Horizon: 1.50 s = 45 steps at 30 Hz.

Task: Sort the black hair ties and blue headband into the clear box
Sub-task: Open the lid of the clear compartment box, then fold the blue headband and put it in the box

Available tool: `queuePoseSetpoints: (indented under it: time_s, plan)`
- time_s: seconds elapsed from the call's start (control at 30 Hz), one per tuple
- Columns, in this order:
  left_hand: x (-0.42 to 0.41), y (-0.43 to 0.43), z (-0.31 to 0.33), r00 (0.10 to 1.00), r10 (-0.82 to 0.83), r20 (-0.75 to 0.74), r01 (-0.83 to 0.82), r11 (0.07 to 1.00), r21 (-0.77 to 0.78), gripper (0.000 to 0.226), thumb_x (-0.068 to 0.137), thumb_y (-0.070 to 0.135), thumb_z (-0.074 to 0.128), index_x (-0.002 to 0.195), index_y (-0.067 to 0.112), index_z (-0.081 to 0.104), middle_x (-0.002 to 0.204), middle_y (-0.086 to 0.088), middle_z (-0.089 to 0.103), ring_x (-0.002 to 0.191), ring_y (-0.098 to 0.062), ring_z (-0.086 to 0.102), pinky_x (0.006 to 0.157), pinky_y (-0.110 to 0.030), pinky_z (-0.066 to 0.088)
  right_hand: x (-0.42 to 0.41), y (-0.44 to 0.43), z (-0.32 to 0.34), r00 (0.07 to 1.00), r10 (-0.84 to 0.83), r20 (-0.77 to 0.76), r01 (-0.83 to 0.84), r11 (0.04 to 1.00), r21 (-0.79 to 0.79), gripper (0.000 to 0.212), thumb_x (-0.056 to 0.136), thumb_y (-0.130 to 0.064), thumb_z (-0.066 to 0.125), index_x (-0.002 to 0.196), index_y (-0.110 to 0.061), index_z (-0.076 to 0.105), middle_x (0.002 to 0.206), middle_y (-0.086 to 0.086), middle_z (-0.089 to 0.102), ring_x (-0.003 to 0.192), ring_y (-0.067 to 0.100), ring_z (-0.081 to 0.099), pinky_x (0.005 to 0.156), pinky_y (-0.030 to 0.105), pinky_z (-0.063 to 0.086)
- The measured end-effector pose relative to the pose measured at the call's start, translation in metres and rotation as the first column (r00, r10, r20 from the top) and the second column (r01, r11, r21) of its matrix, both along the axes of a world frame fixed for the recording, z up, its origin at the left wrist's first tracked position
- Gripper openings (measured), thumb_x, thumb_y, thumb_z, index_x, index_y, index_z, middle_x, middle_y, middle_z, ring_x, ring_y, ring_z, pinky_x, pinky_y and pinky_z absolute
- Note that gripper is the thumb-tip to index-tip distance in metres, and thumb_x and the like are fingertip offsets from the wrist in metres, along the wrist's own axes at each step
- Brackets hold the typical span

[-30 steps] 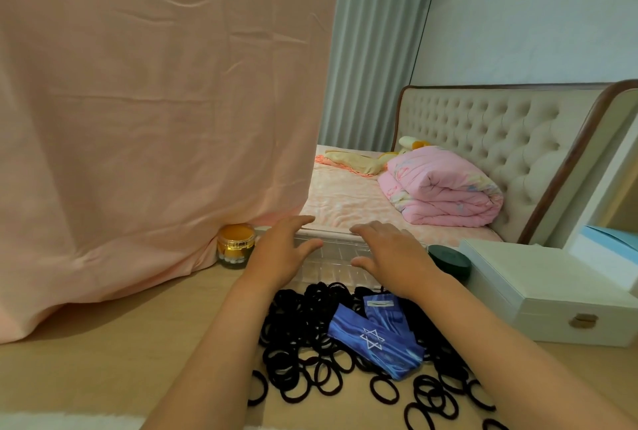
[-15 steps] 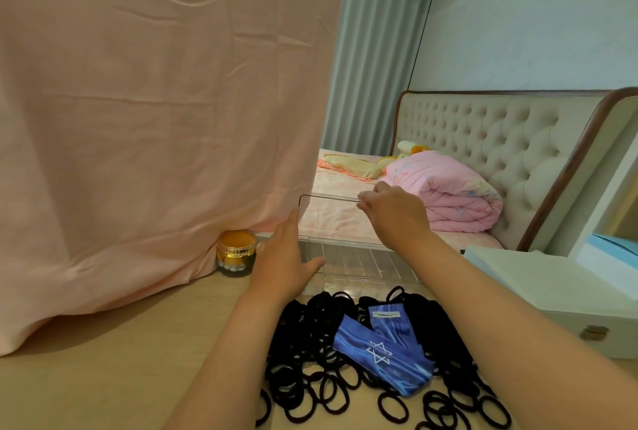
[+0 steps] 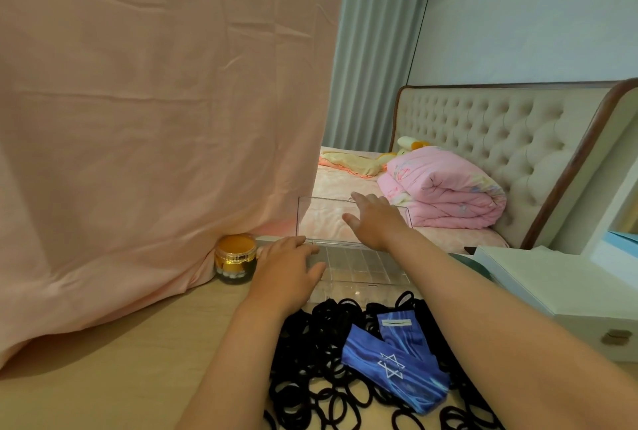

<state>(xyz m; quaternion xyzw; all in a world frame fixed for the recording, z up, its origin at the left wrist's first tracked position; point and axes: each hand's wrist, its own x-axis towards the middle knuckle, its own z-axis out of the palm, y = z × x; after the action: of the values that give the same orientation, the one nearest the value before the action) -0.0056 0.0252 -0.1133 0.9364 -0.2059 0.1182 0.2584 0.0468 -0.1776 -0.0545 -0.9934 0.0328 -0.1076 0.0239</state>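
1 blue headband point(image 3: 397, 365) lies atop a tangled, uncountable heap of black hair ties point(image 3: 310, 343) before 1 clear box point(image 3: 362, 269), left hand point(image 3: 286, 267) resting flat on its rim, right hand point(image 3: 376, 222) pressing straight fingers against its raised lid point(image 3: 321, 219).

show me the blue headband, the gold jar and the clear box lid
blue headband point(image 3: 397, 372): head view, on the folded middle by the white star print.
gold jar point(image 3: 235, 259): head view, on its shiny gold band.
clear box lid point(image 3: 321, 219): head view, on the raised panel's left part.
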Motion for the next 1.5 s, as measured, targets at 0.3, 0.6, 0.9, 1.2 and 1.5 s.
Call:
queuePoseSetpoints:
  time_s: [0.3, 0.6, 0.9, 1.2, 1.5]
  plan:
    - [-0.005, 0.005, 0.015, 0.997, -0.025, -0.073, 0.032, 0.996, 0.084, 0.048, 0.096, 0.035, 0.051, 0.144, 0.037, 0.048, 0.155, 0.007, 0.036, 0.143, -0.017, 0.029, 0.119, -0.041, 0.024, -0.062, -0.002, -0.027, 0.972, 0.17, -0.163, -0.15, 0.98, 0.13, 0.065, 0.102, -0.058, 0.035, 0.159, -0.028, 0.026, 0.167, 0.002, 0.024, 0.153, 0.021, 0.02, 0.124, 0.048, 0.018]
    - [-0.021, 0.007, 0.027, 0.989, -0.041, -0.141, 0.066, 0.982, 0.176, 0.048, 0.092, 0.035, 0.051, 0.14, 0.037, 0.051, 0.149, 0.006, 0.039, 0.138, -0.018, 0.033, 0.117, -0.043, 0.027, -0.099, -0.008, -0.03, 0.96, 0.195, -0.201, -0.161, 0.972, 0.172, 0.066, 0.103, -0.06, 0.03, 0.161, -0.03, 0.018, 0.17, 0.003, 0.012, 0.156, 0.018, 0.006, 0.126, 0.046, 0.006]
    - [-0.04, -0.007, 0.055, 0.995, -0.103, -0.018, 0.103, 0.993, 0.056, 0.031, 0.095, 0.046, 0.056, 0.124, 0.037, 0.062, 0.127, 0.012, 0.054, 0.123, -0.01, 0.045, 0.101, -0.032, 0.039, -0.172, -0.031, 0.015, 0.961, 0.24, -0.137, -0.172, 0.908, 0.382, 0.019, 0.091, -0.045, 0.067, 0.099, -0.029, 0.075, 0.096, -0.015, 0.069, 0.088, 0.006, 0.064, 0.082, 0.027, 0.054]
    - [-0.083, -0.059, 0.067, 0.889, -0.326, -0.321, 0.385, 0.912, 0.139, 0.023, 0.089, 0.025, 0.06, 0.11, 0.032, 0.068, 0.102, 0.017, 0.066, 0.098, -0.009, 0.062, 0.082, -0.023, 0.047, -0.184, -0.025, 0.008, 0.909, 0.273, -0.314, -0.208, 0.952, 0.225, 0.014, 0.081, -0.034, 0.081, 0.09, -0.025, 0.076, 0.078, -0.014, 0.061, 0.072, 0.005, 0.058, 0.062, 0.024, 0.043]
    - [-0.083, -0.048, 0.083, 0.77, -0.501, -0.394, 0.381, 0.858, -0.346, 0.027, 0.088, 0.031, 0.072, 0.108, 0.013, 0.073, 0.104, -0.011, 0.075, 0.093, -0.022, 0.07, 0.095, -0.04, 0.052, -0.197, -0.039, 0.049, 0.93, 0.367, 0.02, -0.27, 0.646, 0.714, 0.005, 0.087, -0.016, 0.074, 0.087, -0.02, 0.071, 0.074, -0.004, 0.071, 0.065, 0.005, 0.062, 0.062, 0.025, 0.052]
